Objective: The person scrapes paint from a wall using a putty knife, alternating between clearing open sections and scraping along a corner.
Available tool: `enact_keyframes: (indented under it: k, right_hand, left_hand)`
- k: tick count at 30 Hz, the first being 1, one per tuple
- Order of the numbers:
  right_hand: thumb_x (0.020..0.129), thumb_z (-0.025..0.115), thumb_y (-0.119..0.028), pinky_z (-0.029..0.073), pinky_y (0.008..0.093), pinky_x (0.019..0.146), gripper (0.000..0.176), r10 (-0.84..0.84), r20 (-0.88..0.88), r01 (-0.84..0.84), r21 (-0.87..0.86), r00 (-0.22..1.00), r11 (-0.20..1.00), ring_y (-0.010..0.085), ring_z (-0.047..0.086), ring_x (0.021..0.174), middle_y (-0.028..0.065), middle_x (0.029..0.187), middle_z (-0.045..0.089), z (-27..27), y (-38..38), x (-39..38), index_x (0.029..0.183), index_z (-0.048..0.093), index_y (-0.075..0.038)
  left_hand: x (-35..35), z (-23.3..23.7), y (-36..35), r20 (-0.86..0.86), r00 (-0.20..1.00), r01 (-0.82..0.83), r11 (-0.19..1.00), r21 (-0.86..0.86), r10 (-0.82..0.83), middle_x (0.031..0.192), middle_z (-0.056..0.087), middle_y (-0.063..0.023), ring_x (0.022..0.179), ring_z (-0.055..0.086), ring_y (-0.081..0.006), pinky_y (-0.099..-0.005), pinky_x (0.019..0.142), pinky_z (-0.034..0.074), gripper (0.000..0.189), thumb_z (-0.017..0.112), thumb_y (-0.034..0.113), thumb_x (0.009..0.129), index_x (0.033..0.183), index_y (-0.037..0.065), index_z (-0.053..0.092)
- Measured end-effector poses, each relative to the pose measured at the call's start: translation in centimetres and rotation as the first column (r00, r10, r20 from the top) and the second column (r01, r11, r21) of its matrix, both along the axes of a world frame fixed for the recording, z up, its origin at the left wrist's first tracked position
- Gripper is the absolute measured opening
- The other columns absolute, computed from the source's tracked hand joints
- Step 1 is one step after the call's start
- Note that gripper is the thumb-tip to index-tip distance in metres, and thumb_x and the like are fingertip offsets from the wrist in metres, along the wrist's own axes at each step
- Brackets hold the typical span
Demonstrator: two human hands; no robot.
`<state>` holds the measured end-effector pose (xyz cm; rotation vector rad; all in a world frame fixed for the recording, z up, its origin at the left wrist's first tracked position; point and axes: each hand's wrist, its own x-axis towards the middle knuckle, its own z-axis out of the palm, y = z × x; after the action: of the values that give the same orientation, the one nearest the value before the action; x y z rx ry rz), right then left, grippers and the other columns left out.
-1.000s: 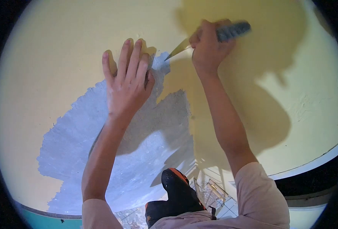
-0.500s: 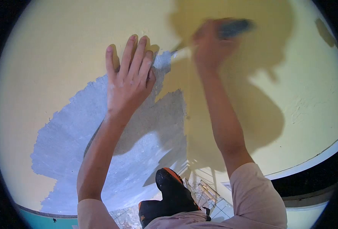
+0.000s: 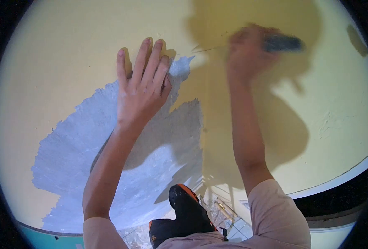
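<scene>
My left hand (image 3: 142, 87) rests on the yellow wall (image 3: 80, 54) with its fingers spread, over the upper edge of a bare grey patch (image 3: 88, 153). Ragged paint edges border this patch. My right hand (image 3: 252, 54), blurred by motion, is closed round a scraper (image 3: 283, 43) near the wall corner. Its dark handle sticks out to the right of the fist. On the other side, a thin blade points left, close over the tip of the grey patch. Part of the scraper is hidden by my fingers.
A second yellow wall (image 3: 329, 91) meets the first at the corner and carries a broad shadow. Below are my dark-trousered legs (image 3: 184, 211) and a tiled floor (image 3: 238, 232) with debris. A dark opening (image 3: 337, 199) with a white edge lies at lower right.
My right hand and the scraper have moved right, drawing the blade back from the patch. The grey tip reaches slightly further right. My left hand stays in place.
</scene>
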<state>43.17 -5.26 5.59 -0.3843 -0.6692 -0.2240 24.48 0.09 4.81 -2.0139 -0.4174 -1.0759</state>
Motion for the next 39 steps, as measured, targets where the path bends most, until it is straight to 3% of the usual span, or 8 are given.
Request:
enact_keyframes:
  k: [10, 14, 16, 22, 26, 28, 34, 39]
  right_hand:
    - [0.076, 0.054, 0.000, 0.031, 0.0261, 0.037, 0.019, -0.487, 0.209, 0.519, -0.143, 0.848, 0.843, 0.0092, 0.037, 0.039, -0.0003, 0.053, 0.040, -1.7, 2.8, 1.4, 0.080, 0.038, -0.010]
    - [0.080, 0.055, -0.003, 0.040, 0.0257, 0.041, 0.008, 0.149, 0.202, -0.200, 0.264, 0.968, 0.944, 0.0123, 0.051, 0.046, 0.0024, 0.055, 0.051, 2.6, -5.0, -0.2, 0.083, 0.048, -0.007]
    - [0.081, 0.056, -0.004, 0.039, 0.0257, 0.039, 0.010, -0.474, 0.097, 0.483, -0.103, 0.875, 0.870, 0.0115, 0.050, 0.044, 0.0021, 0.055, 0.049, 1.0, -1.7, -0.4, 0.081, 0.046, -0.005]
    - [0.078, 0.064, -0.007, 0.037, 0.0278, 0.036, 0.024, 0.324, -0.008, -0.322, 0.077, 0.946, 0.944, 0.0146, 0.049, 0.038, 0.0045, 0.052, 0.049, 3.5, -3.8, -1.4, 0.074, 0.041, -0.006]
    - [0.079, 0.059, -0.007, 0.032, 0.0278, 0.039, 0.017, 0.362, 0.082, -0.368, 0.073, 0.929, 0.927, 0.0127, 0.038, 0.042, 0.0011, 0.051, 0.037, 7.1, -4.9, -4.6, 0.077, 0.042, -0.010]
    - [0.086, 0.059, -0.010, 0.036, 0.0256, 0.042, 0.016, -0.235, -0.303, 0.174, -0.215, 0.923, 0.961, 0.0060, 0.041, 0.047, -0.0016, 0.061, 0.044, 9.7, -3.8, -5.5, 0.075, 0.047, -0.010]
    - [0.084, 0.058, -0.007, 0.035, 0.0236, 0.045, 0.016, 0.244, 0.342, -0.275, 0.046, 0.908, 0.960, 0.0068, 0.038, 0.048, -0.0030, 0.058, 0.039, 8.5, -8.3, -1.4, 0.074, 0.046, -0.012]
    - [0.084, 0.057, -0.007, 0.031, 0.0234, 0.040, 0.026, 0.209, 0.080, -0.216, 0.097, 0.975, 0.972, 0.0061, 0.030, 0.042, -0.0048, 0.051, 0.032, 6.7, -4.3, -2.1, 0.068, 0.039, -0.015]
  left_hand:
    - [0.0, 0.0, -0.3, -0.021, 0.999, -0.026, 1.000, -0.014, 0.026, 0.136, 0.043, -0.0030, 0.131, 0.034, -0.0202, -0.0570, 0.108, 0.017, 0.037, 0.057, 0.022, 0.077, 0.111, 0.011, 0.052]
    - [0.1, -0.1, 0.0, -0.012, 1.000, -0.020, 1.000, -0.019, 0.020, 0.139, 0.040, -0.0032, 0.133, 0.031, -0.0205, -0.0568, 0.109, 0.014, 0.041, 0.058, 0.024, 0.077, 0.115, 0.010, 0.052]
    - [0.0, 0.0, -0.1, -0.026, 0.999, -0.037, 0.999, -0.028, 0.036, 0.139, 0.040, -0.0032, 0.133, 0.030, -0.0205, -0.0568, 0.109, 0.014, 0.041, 0.058, 0.024, 0.077, 0.115, 0.010, 0.052]
    - [0.0, 0.0, 0.1, -0.019, 1.000, -0.025, 1.000, -0.013, 0.025, 0.140, 0.039, -0.0033, 0.134, 0.029, -0.0206, -0.0569, 0.110, 0.013, 0.039, 0.058, 0.025, 0.077, 0.112, 0.010, 0.052]
    - [0.0, -0.1, 0.1, -0.023, 1.000, -0.018, 1.000, -0.004, 0.017, 0.140, 0.039, -0.0033, 0.134, 0.029, -0.0208, -0.0570, 0.110, 0.013, 0.040, 0.058, 0.026, 0.077, 0.113, 0.010, 0.051]
    - [0.0, 0.0, 0.1, -0.026, 0.999, -0.022, 1.000, -0.011, 0.022, 0.140, 0.039, -0.0032, 0.134, 0.029, -0.0207, -0.0569, 0.110, 0.013, 0.041, 0.058, 0.026, 0.077, 0.114, 0.010, 0.051]
    - [-0.1, 0.0, 0.0, -0.031, 0.999, -0.026, 0.999, -0.030, 0.025, 0.141, 0.038, -0.0029, 0.134, 0.029, -0.0204, -0.0567, 0.110, 0.013, 0.043, 0.058, 0.025, 0.077, 0.116, 0.010, 0.051]
    - [-0.1, -0.1, 0.0, -0.026, 0.999, -0.019, 0.999, -0.030, 0.019, 0.141, 0.038, -0.0028, 0.134, 0.029, -0.0202, -0.0564, 0.110, 0.013, 0.043, 0.058, 0.025, 0.077, 0.117, 0.010, 0.050]
